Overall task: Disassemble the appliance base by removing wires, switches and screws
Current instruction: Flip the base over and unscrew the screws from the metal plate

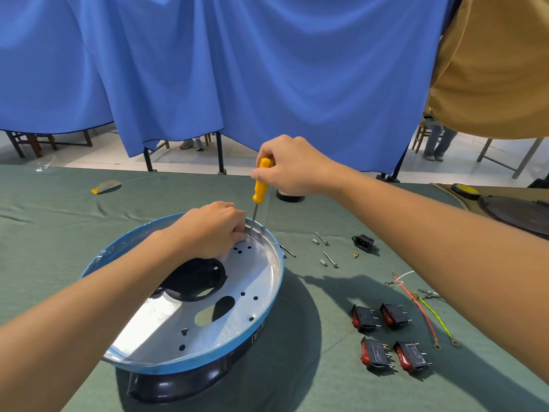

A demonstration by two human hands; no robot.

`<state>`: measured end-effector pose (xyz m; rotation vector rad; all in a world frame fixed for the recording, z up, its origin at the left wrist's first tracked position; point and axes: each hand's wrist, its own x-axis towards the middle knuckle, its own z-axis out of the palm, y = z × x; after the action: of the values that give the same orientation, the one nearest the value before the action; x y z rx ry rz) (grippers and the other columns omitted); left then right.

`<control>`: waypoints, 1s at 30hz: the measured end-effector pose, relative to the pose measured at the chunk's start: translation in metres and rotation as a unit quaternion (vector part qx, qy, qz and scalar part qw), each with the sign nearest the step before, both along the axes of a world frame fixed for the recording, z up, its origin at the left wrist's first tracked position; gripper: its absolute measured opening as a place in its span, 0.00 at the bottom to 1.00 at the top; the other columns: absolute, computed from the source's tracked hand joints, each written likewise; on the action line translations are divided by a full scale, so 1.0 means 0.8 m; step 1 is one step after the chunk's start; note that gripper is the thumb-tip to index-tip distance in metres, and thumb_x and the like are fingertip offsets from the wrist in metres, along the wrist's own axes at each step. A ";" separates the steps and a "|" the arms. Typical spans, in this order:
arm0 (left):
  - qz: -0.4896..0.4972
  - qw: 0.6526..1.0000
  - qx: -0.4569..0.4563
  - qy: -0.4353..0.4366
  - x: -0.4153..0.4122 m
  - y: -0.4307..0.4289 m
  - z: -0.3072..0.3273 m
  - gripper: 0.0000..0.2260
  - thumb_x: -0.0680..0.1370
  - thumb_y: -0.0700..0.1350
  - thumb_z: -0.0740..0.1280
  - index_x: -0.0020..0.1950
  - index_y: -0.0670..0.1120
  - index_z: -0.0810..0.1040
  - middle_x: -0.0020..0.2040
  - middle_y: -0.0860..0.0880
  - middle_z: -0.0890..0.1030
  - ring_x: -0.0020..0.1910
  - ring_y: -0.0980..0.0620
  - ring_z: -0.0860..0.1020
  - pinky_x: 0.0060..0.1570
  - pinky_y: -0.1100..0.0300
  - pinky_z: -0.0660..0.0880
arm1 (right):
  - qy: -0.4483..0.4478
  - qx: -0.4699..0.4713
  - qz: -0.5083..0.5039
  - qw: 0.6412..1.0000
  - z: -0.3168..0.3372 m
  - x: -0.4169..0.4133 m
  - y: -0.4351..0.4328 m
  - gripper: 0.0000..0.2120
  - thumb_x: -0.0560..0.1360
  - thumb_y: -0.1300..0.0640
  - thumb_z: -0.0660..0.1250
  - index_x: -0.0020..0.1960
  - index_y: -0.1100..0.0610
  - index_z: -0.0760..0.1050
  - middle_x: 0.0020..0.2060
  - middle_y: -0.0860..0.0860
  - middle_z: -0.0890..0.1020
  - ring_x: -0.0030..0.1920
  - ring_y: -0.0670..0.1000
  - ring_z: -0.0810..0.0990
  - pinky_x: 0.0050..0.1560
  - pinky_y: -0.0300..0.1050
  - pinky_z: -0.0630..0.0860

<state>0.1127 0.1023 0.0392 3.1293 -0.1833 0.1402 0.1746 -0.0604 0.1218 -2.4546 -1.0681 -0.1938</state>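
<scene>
Head view: your right hand (292, 168) has its fingers wrapped round the yellow-handled screwdriver (261, 181). Its tip points down beside the curled fingers of your left hand (212, 228), inside the round silver metal appliance base with a blue rim (255, 278). You cannot tell if those fingers hold anything.

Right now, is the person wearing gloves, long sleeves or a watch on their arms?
No. The bare left hand and the bare right hand have no gloves. No sleeve comes into view anywhere up to the picture's edges. No watch, bracelet or ring shows on the wrists or on the fingers that can be seen.
</scene>
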 end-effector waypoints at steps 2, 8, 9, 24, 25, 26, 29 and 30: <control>0.013 1.000 0.006 -0.013 -0.007 0.006 0.004 0.09 0.79 0.55 0.64 0.51 0.51 0.77 0.50 0.53 0.73 0.51 0.51 0.73 0.46 0.53 0.75 | 0.007 0.008 -0.005 1.000 0.001 0.001 -0.002 0.12 0.78 0.51 0.67 0.47 0.60 0.79 0.32 0.50 0.75 0.32 0.47 0.69 0.31 0.41 0.66; 0.081 0.996 0.019 -0.019 -0.050 -0.015 0.022 0.23 0.75 0.68 0.59 0.44 0.49 0.79 0.43 0.50 0.78 0.40 0.49 0.76 0.35 0.57 0.70 | -0.005 0.014 -0.003 1.000 -0.009 0.002 -0.002 0.13 0.79 0.49 0.66 0.44 0.58 0.74 0.32 0.50 0.74 0.33 0.47 0.71 0.32 0.43 0.66; 0.084 0.996 0.020 0.002 -0.061 -0.027 0.024 0.30 0.71 0.75 0.54 0.40 0.50 0.79 0.38 0.52 0.78 0.36 0.51 0.75 0.32 0.58 0.69 | -0.007 0.019 -0.002 1.000 -0.010 0.001 -0.001 0.13 0.79 0.49 0.66 0.44 0.58 0.75 0.32 0.50 0.74 0.33 0.47 0.71 0.32 0.43 0.66; 0.148 0.949 -0.143 0.237 -0.112 -0.081 0.000 0.60 0.59 0.84 0.50 0.77 0.47 0.34 0.74 0.39 0.65 0.69 0.40 0.68 0.61 0.49 0.65 | -0.046 0.016 0.020 0.999 -0.012 -0.014 0.010 0.14 0.79 0.49 0.66 0.45 0.60 0.77 0.32 0.49 0.74 0.33 0.47 0.70 0.32 0.43 0.65; 0.150 0.950 -0.144 0.233 -0.112 -0.080 -0.003 0.57 0.63 0.81 0.53 0.78 0.48 0.35 0.72 0.38 0.66 0.67 0.39 0.69 0.59 0.50 0.67 | -0.050 0.015 0.021 0.998 -0.012 -0.015 0.011 0.14 0.79 0.49 0.66 0.45 0.60 0.77 0.32 0.49 0.74 0.33 0.47 0.69 0.32 0.42 0.65; 0.149 0.951 -0.148 0.229 -0.112 -0.079 -0.005 0.52 0.66 0.77 0.56 0.78 0.50 0.37 0.68 0.37 0.69 0.63 0.39 0.71 0.56 0.50 0.68 | -0.052 0.014 0.023 0.998 -0.011 -0.015 0.012 0.13 0.79 0.49 0.66 0.44 0.59 0.77 0.32 0.49 0.74 0.33 0.47 0.69 0.32 0.42 0.65; 0.140 0.953 -0.143 0.227 -0.111 -0.077 -0.005 0.42 0.66 0.69 0.56 0.74 0.55 0.44 0.55 0.40 0.69 0.52 0.40 0.71 0.45 0.51 0.66 | -0.053 0.012 0.025 0.998 -0.011 -0.016 0.012 0.12 0.78 0.49 0.66 0.42 0.58 0.75 0.32 0.48 0.73 0.32 0.47 0.70 0.33 0.42 0.65; 0.136 0.953 -0.136 0.233 -0.110 -0.077 -0.005 0.41 0.65 0.68 0.56 0.73 0.57 0.45 0.54 0.40 0.69 0.50 0.40 0.70 0.43 0.51 0.65 | -0.053 0.011 0.025 0.998 -0.011 -0.016 0.012 0.13 0.78 0.49 0.66 0.43 0.58 0.75 0.32 0.48 0.73 0.33 0.47 0.70 0.33 0.42 0.65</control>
<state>0.0246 0.0408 0.0353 2.7916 0.2500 -0.5228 0.1619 -0.0505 0.1132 -2.4181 -1.1634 -0.3224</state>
